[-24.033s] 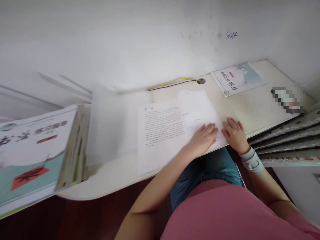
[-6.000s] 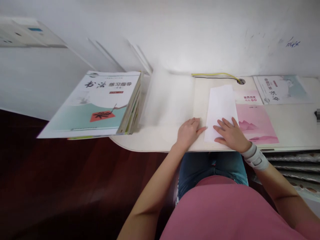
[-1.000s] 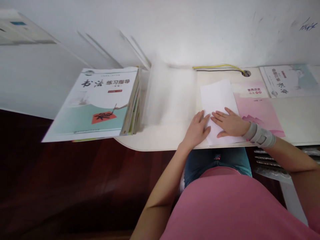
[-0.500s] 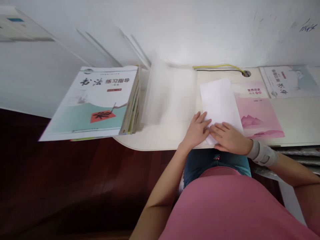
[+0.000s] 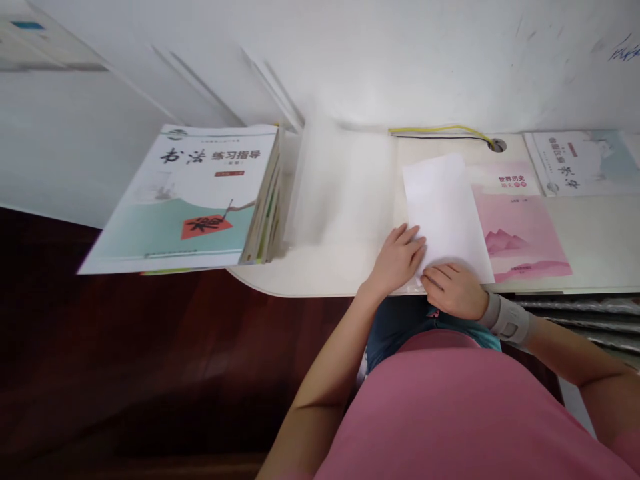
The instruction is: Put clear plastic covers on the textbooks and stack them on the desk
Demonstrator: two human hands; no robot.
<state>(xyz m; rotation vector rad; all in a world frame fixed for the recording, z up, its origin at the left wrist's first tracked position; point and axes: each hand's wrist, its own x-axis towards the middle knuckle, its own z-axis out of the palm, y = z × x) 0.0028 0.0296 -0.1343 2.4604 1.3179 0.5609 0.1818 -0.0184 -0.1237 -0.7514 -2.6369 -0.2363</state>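
A plain white sheet of paper (image 5: 440, 200) lies aslant on the desk, overlapping the left side of a pink history book (image 5: 523, 230). On its lower left edge rests my left hand (image 5: 399, 259), palm down with fingers stretched out. My right hand (image 5: 454, 290), with a grey band round its wrist, is curled at the paper's near edge by the desk front. Its fingers lie close together on the paper, and the thumb is hidden. A clear plastic sheet (image 5: 343, 187) lies to the left of the paper.
A stack of books topped by a calligraphy workbook (image 5: 200, 180) overhangs the desk's left end. Another calligraphy workbook (image 5: 583, 163) lies at the far right. Yellow and black cables (image 5: 445, 129) run along the wall into a round hole. The white desk (image 5: 300, 277) has a rounded front corner.
My right hand has shifted slightly down and its fingers have curled in, the thumb passing out of sight. My left hand stays almost in place. The view has shifted slightly.
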